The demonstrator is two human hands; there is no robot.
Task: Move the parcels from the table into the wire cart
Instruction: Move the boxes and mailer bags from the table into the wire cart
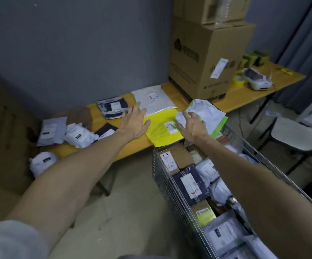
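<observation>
Flanking the yellow parcel (pixel 158 136), left hand (pixel 134 124) and right hand (pixel 193 128) spread.

1 head-worn view, down toward table (pixel 243 96)

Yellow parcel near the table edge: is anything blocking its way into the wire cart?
Partly. A grey bag with a green edge overlaps the yellow parcel on its right side, under the right hand. The wire cart beside it is open-topped.
</observation>
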